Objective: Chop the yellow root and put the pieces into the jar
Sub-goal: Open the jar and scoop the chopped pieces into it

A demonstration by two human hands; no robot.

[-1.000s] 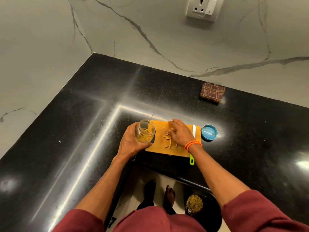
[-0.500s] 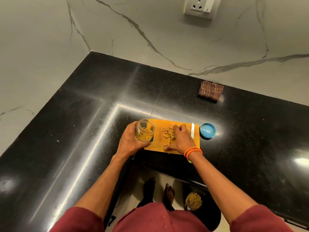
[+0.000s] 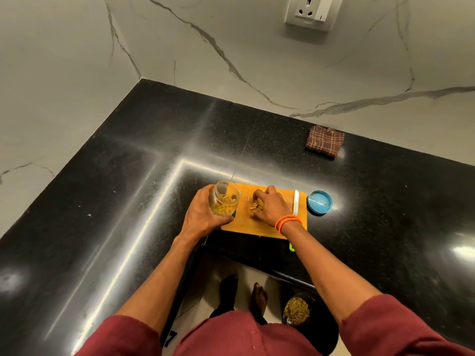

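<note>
Head view, gathering stage. We see the right hand (image 3: pixel 271 209) cupped over a small heap of root pieces (image 3: pixel 257 204) on the board (image 3: pixel 259 227), fingers curled down around the heap as though raking or pinching it; how many pieces it actually holds we cannot tell. The left hand (image 3: pixel 203 217) grips the jar (image 3: pixel 225 201), tilted with its mouth turned toward the board and resting at the board's left edge. Yellow pieces already lie inside the jar.

The relation that matters: the jar mouth lies directly to the left of the right hand, near it, with a bare strip of board between. The heap sits on the jar side of the right hand, so we judge that a short sweep or carry leftward would bring the pieces to the mouth. The right hand is the nearer one to the pieces; the left only steadies the jar.

Outward, a knife (image 3: pixel 296 201) lies on the board's right side, blade pointing away from the person. A blue lid (image 3: pixel 320 202) rests on the tabletop (image 3: pixel 128 201) just beyond the board.
</note>
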